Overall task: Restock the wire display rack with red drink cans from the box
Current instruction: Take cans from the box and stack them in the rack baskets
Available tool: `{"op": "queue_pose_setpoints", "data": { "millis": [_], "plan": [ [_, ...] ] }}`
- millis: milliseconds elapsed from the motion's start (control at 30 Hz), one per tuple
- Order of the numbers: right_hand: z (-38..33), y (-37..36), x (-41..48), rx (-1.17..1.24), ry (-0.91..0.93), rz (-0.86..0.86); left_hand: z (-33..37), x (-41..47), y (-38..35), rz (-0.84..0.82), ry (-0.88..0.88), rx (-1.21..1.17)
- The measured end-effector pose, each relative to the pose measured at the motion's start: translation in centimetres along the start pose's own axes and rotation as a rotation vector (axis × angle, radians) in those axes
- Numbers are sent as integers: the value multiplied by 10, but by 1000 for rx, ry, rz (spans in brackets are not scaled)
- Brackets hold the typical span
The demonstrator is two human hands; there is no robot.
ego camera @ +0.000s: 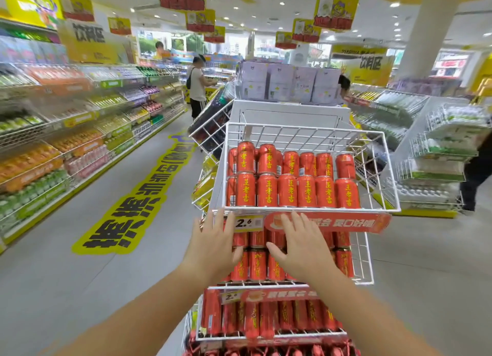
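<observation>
- The white wire display rack (306, 132) is shown at centre, with at least three basket tiers one above the other
- Red drink cans (287, 190) are stood upright in the top basket in two stacked layers; its rear part is seen bare
- More red cans (257, 265) are held in the second tier, again in two layers, partly hidden behind the hands
- A further row of red cans (266, 321) is seen in the third tier, blurred by the wide-angle view
- A yellow price tag (243, 223) marked "2.6" and a red promotional strip (346, 222) are fixed along the front rim of the top basket
- The left hand (215, 242) is held open, fingers straight and spread, with its fingertips at the front rim beside the price tag; nothing is gripped
- The right hand (300, 246) is likewise open and spread, with its fingertips over the left end of the red strip; contact with the strip cannot be judged
- Both hands are placed in front of the second-tier cans
- A yellow floor decal (133, 209) with black lettering is laid along the aisle to the left
- Stocked drink shelves (53, 142) are ranged along the left wall
- A person in a white shirt (197, 85) is seen further down the aisle
- Lilac cartons (287, 81) are stacked on the white unit behind the rack
</observation>
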State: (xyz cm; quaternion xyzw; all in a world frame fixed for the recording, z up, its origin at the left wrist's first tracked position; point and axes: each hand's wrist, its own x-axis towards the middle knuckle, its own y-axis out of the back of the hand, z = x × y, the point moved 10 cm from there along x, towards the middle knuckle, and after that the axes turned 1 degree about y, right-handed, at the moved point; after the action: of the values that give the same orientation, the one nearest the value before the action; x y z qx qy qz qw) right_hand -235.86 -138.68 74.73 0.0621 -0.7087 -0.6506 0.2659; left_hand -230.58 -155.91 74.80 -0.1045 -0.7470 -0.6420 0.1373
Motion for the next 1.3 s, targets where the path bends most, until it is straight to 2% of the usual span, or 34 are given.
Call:
{"op": "queue_pose_setpoints", "data": {
  "millis": [133, 533, 833, 1300],
  "plan": [
    [4, -40, -28, -14, 5, -88, 9, -35, -33, -45, -9, -1],
    [16, -186, -103, 56, 66, -327, 54, -111, -182, -329, 52, 27],
    [26, -355, -187, 91, 119, -630, 94, -198, -331, -539, 91, -24],
    [34, -641, -349, 173, 37, -920, 155, -390, -597, -942, 140, -99]
  ]
}}
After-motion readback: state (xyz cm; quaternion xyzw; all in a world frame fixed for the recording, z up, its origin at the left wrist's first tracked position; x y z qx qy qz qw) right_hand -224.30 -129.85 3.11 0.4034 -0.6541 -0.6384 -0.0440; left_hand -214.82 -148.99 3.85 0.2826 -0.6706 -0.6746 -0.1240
